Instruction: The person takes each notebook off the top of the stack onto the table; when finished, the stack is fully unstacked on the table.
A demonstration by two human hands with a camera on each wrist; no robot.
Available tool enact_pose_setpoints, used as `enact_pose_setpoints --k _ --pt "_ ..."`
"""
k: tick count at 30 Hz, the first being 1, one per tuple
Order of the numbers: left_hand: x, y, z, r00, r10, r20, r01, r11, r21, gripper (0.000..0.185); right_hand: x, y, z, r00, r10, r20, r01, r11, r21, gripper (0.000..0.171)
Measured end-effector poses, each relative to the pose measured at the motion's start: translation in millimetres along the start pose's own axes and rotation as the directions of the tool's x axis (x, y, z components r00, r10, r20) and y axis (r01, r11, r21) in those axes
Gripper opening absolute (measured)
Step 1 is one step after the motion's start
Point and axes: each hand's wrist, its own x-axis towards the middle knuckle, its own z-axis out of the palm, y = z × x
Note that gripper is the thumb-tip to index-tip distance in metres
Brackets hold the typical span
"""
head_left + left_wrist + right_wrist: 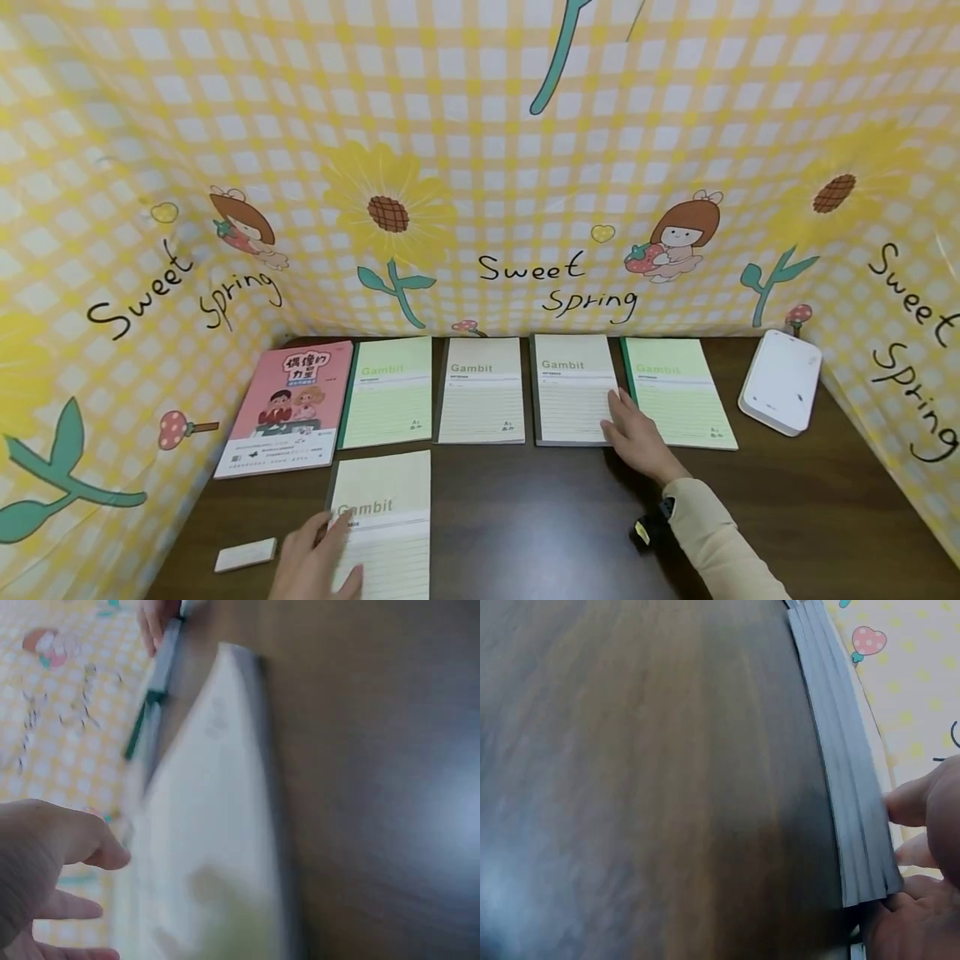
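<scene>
On the dark wooden table (555, 508) a row of books lies along the back. My right hand (633, 433) lies with its fingers flat on the lower right corner of a grey-spined cream Gambit notebook (572, 387). The right wrist view shows that notebook's grey edge (847, 787) with my fingers (911, 806) on it. My left hand (315, 557) rests on the left part of another cream Gambit notebook (386, 521) near the front edge. The left wrist view, blurred, shows this hand (45, 877) beside that notebook (210, 847).
The row also holds a pink illustrated book (285, 408), two green notebooks (388, 392) (678, 392) and a cream one (483, 390). A white box-like device (782, 381) lies at the right, a white eraser (245, 554) at front left. Yellow checked cloth (480, 167) walls three sides.
</scene>
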Motion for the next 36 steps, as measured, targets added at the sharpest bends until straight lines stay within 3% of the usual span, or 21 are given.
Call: enact_pose_setpoints --k 3,7,12,15,18,20,23,32,36 --pt "32.9 33.0 -3.9 0.999 0.054 -0.005 -0.054 0.990 -0.128 0.059 0.6 -1.1 -1.7 1.000 0.029 0.008 -0.029 0.999 0.012 0.060" --pt "86.9 81.2 9.6 0.990 0.133 0.037 -0.117 0.951 -0.286 0.061 2.4 -0.8 -1.8 0.998 0.058 0.032 -0.059 0.998 0.028 0.061" --pt "160.5 134.5 53.1 0.954 0.279 0.110 -0.213 0.889 -0.405 0.067 4.1 1.4 2.0 0.998 0.057 0.041 -0.058 0.998 0.025 0.061" --pt "187.9 161.3 82.2 0.933 0.308 0.189 -0.226 0.906 -0.358 0.071 3.9 2.1 2.2 0.998 0.052 0.029 -0.053 0.998 0.016 0.061" --pt "197.0 180.5 105.2 0.925 0.283 0.253 -0.225 0.945 -0.236 0.077 3.8 2.5 0.4 0.998 0.055 0.009 -0.055 0.999 0.004 0.061" --pt "197.6 188.3 115.9 0.931 0.265 0.250 -0.231 0.960 -0.159 0.081 4.2 2.5 -0.9 0.999 0.048 -0.004 -0.048 0.999 -0.004 0.061" --pt "195.0 193.1 123.8 0.946 0.240 0.217 -0.219 0.969 -0.115 0.083 5.4 1.3 -2.0 0.999 0.043 -0.004 -0.043 0.999 -0.014 0.061" --pt "193.1 194.3 127.1 0.958 0.238 0.160 -0.206 0.959 -0.194 0.079 5.9 0.8 -2.4 0.997 0.073 0.030 -0.072 0.997 -0.020 0.061" --pt "193.0 193.8 126.2 0.956 0.233 0.177 -0.183 0.948 -0.262 0.078 5.9 0.6 -2.9 0.998 0.058 0.024 -0.057 0.998 -0.039 0.060"
